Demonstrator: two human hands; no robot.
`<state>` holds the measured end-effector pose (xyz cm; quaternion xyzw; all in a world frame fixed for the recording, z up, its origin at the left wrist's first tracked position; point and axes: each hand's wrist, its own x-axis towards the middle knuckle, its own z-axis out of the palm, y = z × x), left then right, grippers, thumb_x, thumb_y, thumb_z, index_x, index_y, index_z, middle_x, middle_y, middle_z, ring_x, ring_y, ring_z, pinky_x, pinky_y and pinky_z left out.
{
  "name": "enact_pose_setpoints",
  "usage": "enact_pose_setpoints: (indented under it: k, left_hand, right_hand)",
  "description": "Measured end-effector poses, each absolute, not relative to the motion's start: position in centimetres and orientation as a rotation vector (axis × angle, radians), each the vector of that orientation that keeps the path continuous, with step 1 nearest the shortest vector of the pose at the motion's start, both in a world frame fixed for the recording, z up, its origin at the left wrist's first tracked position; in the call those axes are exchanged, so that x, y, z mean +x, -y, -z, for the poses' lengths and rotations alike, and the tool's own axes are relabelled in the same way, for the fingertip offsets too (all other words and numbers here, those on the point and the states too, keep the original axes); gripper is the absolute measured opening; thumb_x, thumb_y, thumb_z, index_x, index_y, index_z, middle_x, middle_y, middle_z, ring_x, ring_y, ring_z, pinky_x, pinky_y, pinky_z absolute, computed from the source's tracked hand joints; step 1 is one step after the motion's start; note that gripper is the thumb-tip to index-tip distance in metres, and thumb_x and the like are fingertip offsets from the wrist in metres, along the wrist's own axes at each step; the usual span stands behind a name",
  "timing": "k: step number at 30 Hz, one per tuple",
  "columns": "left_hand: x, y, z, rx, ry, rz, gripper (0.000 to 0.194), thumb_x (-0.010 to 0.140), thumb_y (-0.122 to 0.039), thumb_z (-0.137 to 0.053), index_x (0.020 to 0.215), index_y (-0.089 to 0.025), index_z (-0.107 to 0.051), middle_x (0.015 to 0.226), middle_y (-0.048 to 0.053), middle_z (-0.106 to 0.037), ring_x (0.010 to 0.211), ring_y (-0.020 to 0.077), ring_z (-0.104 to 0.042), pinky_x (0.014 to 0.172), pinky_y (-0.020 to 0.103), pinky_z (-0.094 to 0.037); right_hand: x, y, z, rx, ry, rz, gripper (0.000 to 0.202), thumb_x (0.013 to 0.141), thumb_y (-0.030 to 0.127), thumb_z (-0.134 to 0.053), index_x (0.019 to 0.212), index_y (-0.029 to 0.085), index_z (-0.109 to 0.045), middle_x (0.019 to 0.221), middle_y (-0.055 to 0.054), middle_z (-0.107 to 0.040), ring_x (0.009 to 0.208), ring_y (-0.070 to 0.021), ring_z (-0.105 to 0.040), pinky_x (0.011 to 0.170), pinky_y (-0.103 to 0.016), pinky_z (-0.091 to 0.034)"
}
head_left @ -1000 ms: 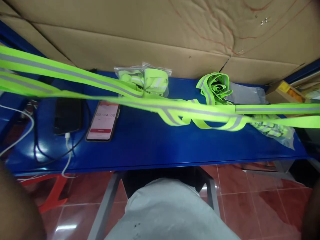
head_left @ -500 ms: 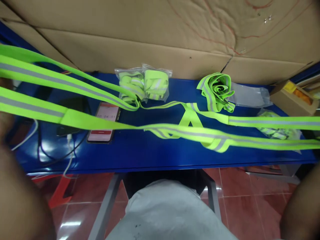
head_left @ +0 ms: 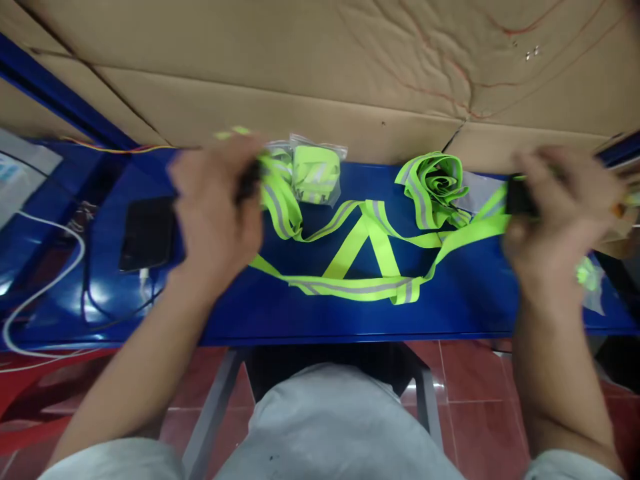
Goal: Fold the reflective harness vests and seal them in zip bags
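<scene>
Fingers of the left hand (head_left: 213,210) curl around a black piece (head_left: 249,180) and gathered lime strap (head_left: 357,288), thumb along the near side (blur hides the exact grip). Fingers of the right hand (head_left: 563,207) bend over a second black piece (head_left: 521,195), thumb under it, the strap running inward from there. Both hands are raised, well apart, backs toward the camera. Between them the strap sags onto the blue table (head_left: 320,321), two diagonal bands meeting in a peak. The left forearm (head_left: 150,360) slants in from the lower left, passing near a dark phone (head_left: 147,233); the right forearm (head_left: 555,360) stands steeper, both emerging from pale sleeves (head_left: 117,460) at the bottom edge
</scene>
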<state>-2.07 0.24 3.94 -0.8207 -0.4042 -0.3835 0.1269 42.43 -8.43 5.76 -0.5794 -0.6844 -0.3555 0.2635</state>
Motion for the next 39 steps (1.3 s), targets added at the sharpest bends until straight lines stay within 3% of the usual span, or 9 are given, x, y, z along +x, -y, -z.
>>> enact_pose_setpoints:
  k: [3,7,19,23,26,28,31,35,39]
  left_hand:
    - [3.1,1.3,-2.7,-2.652,1.087,0.812,0.049,0.104,-0.015,-0.040,0.152,-0.016,-0.048,0.141,0.013,-0.066,0.128,0.0276,-0.061,0.109,0.048,-0.049]
    - [5.6,2.4,-0.3,-2.681,1.013,0.642,0.053,0.105,-0.010,-0.034,0.157,-0.012,-0.046,0.137,0.020,-0.066,0.126,0.0319,-0.063,0.109,0.051,-0.046]
    - [7.0,4.7,1.2,-2.830,1.159,0.793,0.062,0.103,-0.008,-0.029,0.165,-0.003,-0.023,0.147,0.029,-0.056,0.139,0.0366,-0.056,0.113,0.053,-0.048]
    - [5.8,3.9,-0.7,-3.079,1.103,1.006,0.078,0.103,-0.037,-0.057,0.167,-0.016,-0.017,0.161,0.025,-0.044,0.151,0.0357,-0.045,0.122,0.055,-0.042]
    - [4.0,2.3,-3.4,-3.283,1.119,0.912,0.104,0.085,-0.063,-0.077,0.166,-0.026,-0.024,0.163,0.018,-0.047,0.152,0.0391,-0.045,0.127,0.063,-0.032]
    - [3.0,1.1,-5.4,-3.477,1.046,0.799,0.109,0.076,-0.069,-0.083,0.164,-0.028,-0.033,0.158,0.015,-0.054,0.148,0.0387,-0.051,0.125,0.059,-0.038]
    - [2.6,0.0,-8.2,-3.592,1.036,0.827,0.092,0.075,-0.065,-0.086,0.152,-0.025,-0.054,0.147,0.012,-0.063,0.137,0.0348,-0.060,0.116,0.051,-0.050]
    - [3.3,0.9,-11.3,-3.566,1.155,1.445,0.043,0.087,-0.044,-0.082,0.115,-0.013,-0.074,0.107,0.005,-0.077,0.101,0.0225,-0.073,0.093,0.037,-0.060]
    - [4.1,3.3,-12.7,-3.839,0.885,2.051,0.035,0.091,-0.038,-0.078,0.119,-0.018,-0.073,0.108,0.001,-0.076,0.102,0.0234,-0.075,0.086,0.036,-0.062]
  right_hand:
    - [34.4,6.5,-4.3,-1.350,2.176,0.638,0.073,0.082,0.008,-0.057,0.153,0.025,-0.057,0.137,-0.014,-0.068,0.125,-0.0326,-0.064,0.098,-0.051,-0.047]
    - [28.8,6.1,-1.4,-1.238,2.242,0.424,0.073,0.088,0.004,-0.051,0.157,0.026,-0.049,0.137,-0.011,-0.066,0.123,-0.0297,-0.061,0.102,-0.050,-0.047]
    - [24.6,8.2,0.8,-1.468,2.143,0.192,0.083,0.091,0.003,-0.040,0.170,0.021,-0.019,0.156,-0.018,-0.050,0.136,-0.0329,-0.054,0.105,-0.051,-0.050]
    - [25.8,7.6,0.0,-1.216,2.035,-0.078,0.077,0.087,0.008,-0.047,0.161,0.021,-0.033,0.152,-0.016,-0.054,0.142,-0.0283,-0.053,0.111,-0.047,-0.053]
    - [27.1,7.3,-1.3,-1.206,1.859,-0.157,0.057,0.091,0.018,-0.057,0.147,0.025,-0.047,0.133,-0.011,-0.067,0.126,-0.0271,-0.066,0.108,-0.049,-0.056]
    - [27.6,7.1,-2.6,-1.196,1.826,-0.215,0.050,0.094,0.030,-0.063,0.142,0.027,-0.051,0.126,-0.009,-0.070,0.119,-0.0282,-0.069,0.105,-0.051,-0.057]
    - [27.9,6.6,-5.2,-1.067,1.791,-0.309,0.050,0.095,0.048,-0.068,0.139,0.029,-0.054,0.124,-0.009,-0.069,0.115,-0.0270,-0.070,0.100,-0.048,-0.060]
    - [28.1,6.5,-9.9,-0.925,1.828,-0.443,0.074,0.086,0.063,-0.077,0.146,0.029,-0.052,0.131,-0.007,-0.065,0.116,-0.0227,-0.067,0.094,-0.038,-0.061]
    - [26.9,7.8,-13.9,-0.992,1.791,-0.276,0.057,0.094,0.043,-0.074,0.144,0.024,-0.056,0.150,-0.003,-0.054,0.123,-0.0176,-0.063,0.104,-0.031,-0.058]
